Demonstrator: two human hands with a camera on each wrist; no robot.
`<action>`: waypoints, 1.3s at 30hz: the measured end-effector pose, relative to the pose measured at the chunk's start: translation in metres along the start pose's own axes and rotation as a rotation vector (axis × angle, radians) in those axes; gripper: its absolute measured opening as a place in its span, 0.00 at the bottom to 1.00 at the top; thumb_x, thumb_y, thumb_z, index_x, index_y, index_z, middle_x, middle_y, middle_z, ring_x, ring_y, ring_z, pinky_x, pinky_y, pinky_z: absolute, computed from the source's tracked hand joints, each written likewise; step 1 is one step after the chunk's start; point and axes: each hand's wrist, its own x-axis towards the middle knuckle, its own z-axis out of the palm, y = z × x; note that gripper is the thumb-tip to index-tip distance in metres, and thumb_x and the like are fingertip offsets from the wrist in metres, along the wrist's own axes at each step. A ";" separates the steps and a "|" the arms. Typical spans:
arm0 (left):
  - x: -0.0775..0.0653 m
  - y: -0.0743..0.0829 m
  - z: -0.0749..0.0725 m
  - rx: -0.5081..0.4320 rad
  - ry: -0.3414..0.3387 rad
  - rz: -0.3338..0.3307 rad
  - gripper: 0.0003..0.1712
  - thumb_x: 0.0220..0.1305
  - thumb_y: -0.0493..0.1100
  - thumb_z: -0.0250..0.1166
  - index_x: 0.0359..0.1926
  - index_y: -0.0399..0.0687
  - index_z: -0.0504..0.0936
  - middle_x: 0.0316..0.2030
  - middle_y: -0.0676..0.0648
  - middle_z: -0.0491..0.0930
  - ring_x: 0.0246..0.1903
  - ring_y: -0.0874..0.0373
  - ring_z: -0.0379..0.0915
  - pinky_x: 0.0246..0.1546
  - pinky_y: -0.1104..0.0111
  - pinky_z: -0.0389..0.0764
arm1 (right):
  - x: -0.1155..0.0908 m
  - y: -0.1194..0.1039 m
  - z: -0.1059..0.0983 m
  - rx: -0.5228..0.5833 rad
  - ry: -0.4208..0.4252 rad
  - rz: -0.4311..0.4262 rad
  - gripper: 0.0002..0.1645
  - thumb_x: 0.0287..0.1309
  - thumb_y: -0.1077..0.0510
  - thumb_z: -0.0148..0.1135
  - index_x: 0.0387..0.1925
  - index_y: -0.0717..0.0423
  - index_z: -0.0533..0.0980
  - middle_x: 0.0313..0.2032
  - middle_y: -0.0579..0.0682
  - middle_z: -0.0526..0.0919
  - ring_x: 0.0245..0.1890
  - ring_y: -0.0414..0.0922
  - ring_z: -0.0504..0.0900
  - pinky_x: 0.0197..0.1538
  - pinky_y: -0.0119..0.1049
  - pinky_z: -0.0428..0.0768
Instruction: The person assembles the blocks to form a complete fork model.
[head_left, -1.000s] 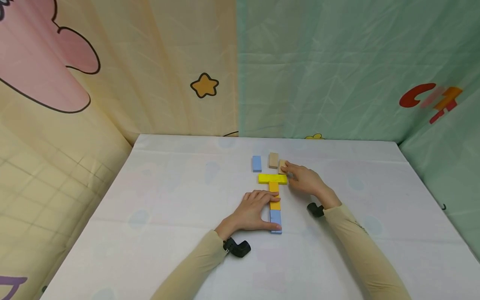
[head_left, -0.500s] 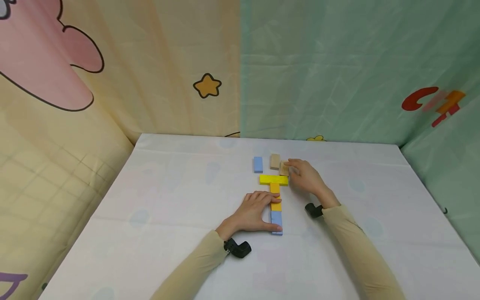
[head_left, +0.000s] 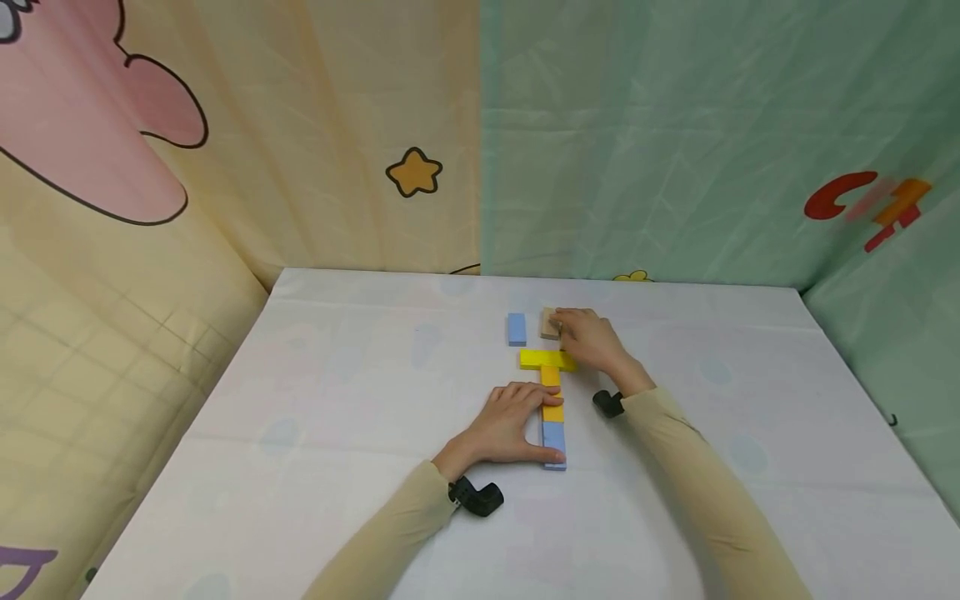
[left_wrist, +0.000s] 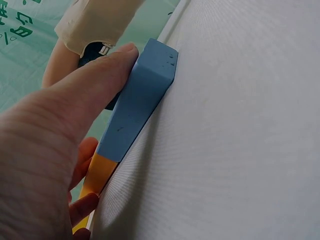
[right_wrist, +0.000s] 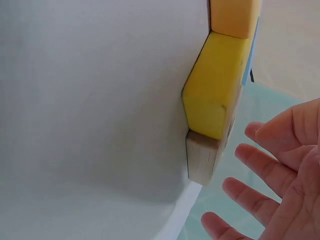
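Note:
My left hand (head_left: 506,427) rests along a column of toy building blocks. Its thumb touches the top of the blue block (left_wrist: 135,100) at the near end, and its fingertips lie on the orange block (head_left: 553,413). Crosswise at the column's far end is a yellow block (head_left: 534,359), forming a T. My right hand (head_left: 592,340) hovers over the far right, fingertips overlapping a plain wooden block (head_left: 548,325). In the right wrist view its fingers stand apart, holding nothing. A second wooden block (right_wrist: 201,160) sits against the yellow one, covered by this hand in the head view.
Another blue block (head_left: 517,329) lies left of the wooden blocks. White cloth covers the table (head_left: 337,400). Printed curtains (head_left: 637,125) hang behind its far edge and at both sides.
My right hand has let go of the nearer wooden block and shifted left, over it and toward the farther wooden block. The left hand stays where it was.

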 end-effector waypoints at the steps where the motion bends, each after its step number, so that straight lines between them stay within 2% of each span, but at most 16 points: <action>1: 0.000 0.000 0.000 0.001 0.001 0.000 0.46 0.48 0.75 0.62 0.65 0.59 0.67 0.67 0.61 0.58 0.63 0.60 0.52 0.56 0.61 0.57 | 0.001 -0.001 0.001 -0.010 -0.007 0.002 0.24 0.64 0.63 0.46 0.60 0.62 0.72 0.61 0.59 0.71 0.61 0.61 0.65 0.56 0.62 0.64; 8: 0.000 0.000 0.001 0.000 0.001 0.003 0.46 0.49 0.75 0.62 0.65 0.59 0.67 0.67 0.60 0.57 0.63 0.60 0.52 0.56 0.61 0.56 | 0.002 -0.006 0.005 -0.106 -0.059 0.025 0.24 0.66 0.60 0.48 0.63 0.59 0.70 0.63 0.58 0.69 0.63 0.60 0.62 0.57 0.61 0.62; 13: 0.000 0.000 0.000 0.005 0.002 0.005 0.46 0.49 0.74 0.62 0.65 0.59 0.67 0.67 0.59 0.58 0.63 0.59 0.52 0.56 0.61 0.57 | -0.002 -0.008 0.004 -0.141 -0.066 -0.007 0.24 0.65 0.61 0.49 0.62 0.58 0.71 0.63 0.57 0.69 0.63 0.59 0.62 0.57 0.62 0.63; 30: 0.001 -0.001 0.001 0.000 -0.001 -0.006 0.46 0.49 0.74 0.63 0.65 0.61 0.67 0.67 0.60 0.58 0.63 0.59 0.53 0.56 0.60 0.57 | -0.011 -0.004 0.006 -0.109 -0.079 -0.077 0.24 0.64 0.64 0.47 0.61 0.57 0.73 0.63 0.55 0.69 0.63 0.59 0.62 0.57 0.62 0.61; 39: 0.001 0.000 0.000 -0.007 -0.005 -0.009 0.46 0.49 0.74 0.63 0.65 0.60 0.67 0.67 0.60 0.58 0.63 0.58 0.53 0.57 0.60 0.56 | -0.015 -0.007 0.002 -0.108 -0.093 -0.079 0.24 0.65 0.63 0.47 0.61 0.57 0.73 0.63 0.55 0.69 0.64 0.59 0.62 0.58 0.62 0.60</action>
